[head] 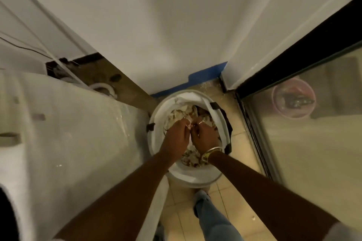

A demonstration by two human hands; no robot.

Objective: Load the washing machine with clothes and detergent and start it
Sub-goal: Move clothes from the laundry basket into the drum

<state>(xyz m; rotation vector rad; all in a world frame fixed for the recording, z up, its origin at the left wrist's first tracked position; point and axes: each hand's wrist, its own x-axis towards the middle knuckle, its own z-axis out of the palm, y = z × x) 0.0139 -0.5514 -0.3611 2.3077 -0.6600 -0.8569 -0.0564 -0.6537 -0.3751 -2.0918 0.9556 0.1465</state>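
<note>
Left hand [174,137] and right hand [204,136] are both curled tight into the clothes [176,116] in the hamper [188,175]. I'd scoop one deep bundle, then lift clear of the rim toward what looks like the washer [68,123] at nine o'clock.

Fingertips of left hand [175,137] and right hand [204,136] hidden among blurred clothes [176,116] in basket [195,180]
</note>
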